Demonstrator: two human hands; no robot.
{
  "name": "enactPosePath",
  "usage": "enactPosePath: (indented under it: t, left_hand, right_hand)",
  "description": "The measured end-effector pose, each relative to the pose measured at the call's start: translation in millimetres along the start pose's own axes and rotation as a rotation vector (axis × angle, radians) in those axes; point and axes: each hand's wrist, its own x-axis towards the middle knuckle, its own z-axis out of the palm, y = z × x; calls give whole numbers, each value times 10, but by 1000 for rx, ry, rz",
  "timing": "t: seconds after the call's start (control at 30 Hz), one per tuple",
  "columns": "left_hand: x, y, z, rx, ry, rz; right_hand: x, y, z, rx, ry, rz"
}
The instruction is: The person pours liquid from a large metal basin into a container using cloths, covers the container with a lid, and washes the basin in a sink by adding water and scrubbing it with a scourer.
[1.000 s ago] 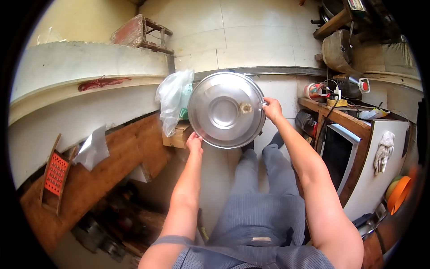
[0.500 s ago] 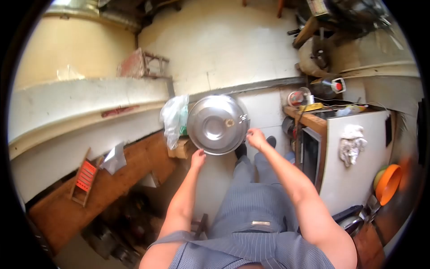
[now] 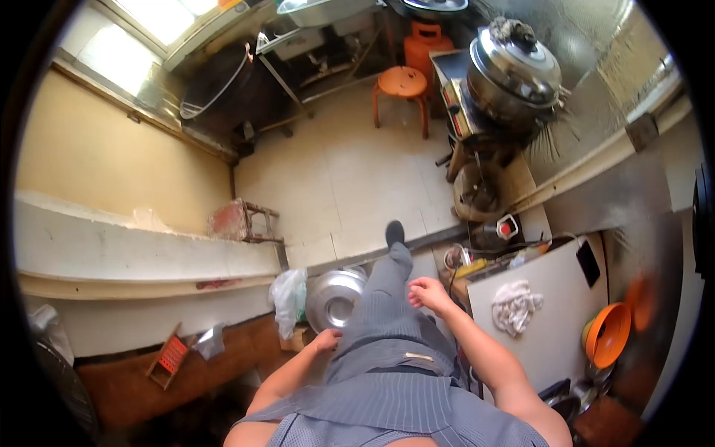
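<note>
A round shiny metal lid or basin (image 3: 337, 284) with a raised ring in its middle lies low in front of me, its right side hidden behind my leg. My left hand (image 3: 328, 340) is just at its near rim, fingers curled in; I cannot tell if it touches the metal. To the right of my thigh hovers my right hand (image 3: 430, 293), its fingers loosely curled with nothing in them. A clear plastic bag (image 3: 288, 302) with something green is beside the metal piece. One dark shoe (image 3: 395, 233) points forward at a floor strip.
On the right stands a white-topped cabinet (image 3: 491, 343) with a crumpled cloth (image 3: 516, 307) and a phone. Ahead are an orange stool (image 3: 402, 83), a large lidded pot (image 3: 514, 78) and a worn red stool (image 3: 242, 221). An orange bowl (image 3: 607, 335) and a grater (image 3: 170, 357) sit at the sides.
My view has lifted, showing more room ahead. My right hand has come away from the metal rim, and one leg has stepped forward past the metal piece.
</note>
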Motion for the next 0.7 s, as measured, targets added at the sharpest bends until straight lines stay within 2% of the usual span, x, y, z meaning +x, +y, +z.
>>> enactPosePath:
  t: [0.1, 0.13, 0.23, 0.27, 0.33, 0.37, 0.4, 0.43, 0.5, 0.53, 0.67, 0.7]
  left_hand:
    - [43, 826, -647, 18, 102, -82]
    - [213, 882, -870, -4, 136, -76]
    - [703, 1244, -1737, 23, 96, -94]
    - [855, 1428, -2051, 28, 74, -90]
    - [1119, 1836, -2821, 89, 62, -63]
    - [1163, 2121, -3199, 158, 113, -69]
    - [1275, 2239, -3561, 167, 259, 48]
    - [1180, 2646, -3960, 14, 299, -8]
    - [1217, 3065, -4643, -175, 454, 113]
    - [1106, 3473, -4942, -230, 492, 106]
    - [985, 4675, -5918, -309, 519, 199]
    - [1034, 4882, -6123, -373, 507, 287]
  right_hand:
    - [363, -311, -129, 21, 40, 29]
    - [509, -424, -151, 33, 47, 60]
    - [1133, -936, -159, 52, 66, 84]
    - [1404, -1090, -177, 95, 49, 31]
    - [1885, -1752, -61, 86, 140, 142]
    - [2151, -1965, -50, 99, 142, 148]
    - [2330, -2373, 46, 116, 162, 159]
    - [2565, -2742, 116, 66, 135, 101]
    - [2838, -3373, 213, 7, 96, 56]
    - [2946, -3755, 249, 4, 54, -8]
    - [3272, -4896, 211, 2, 39, -133]
    - [3365, -5126, 173, -6, 73, -157]
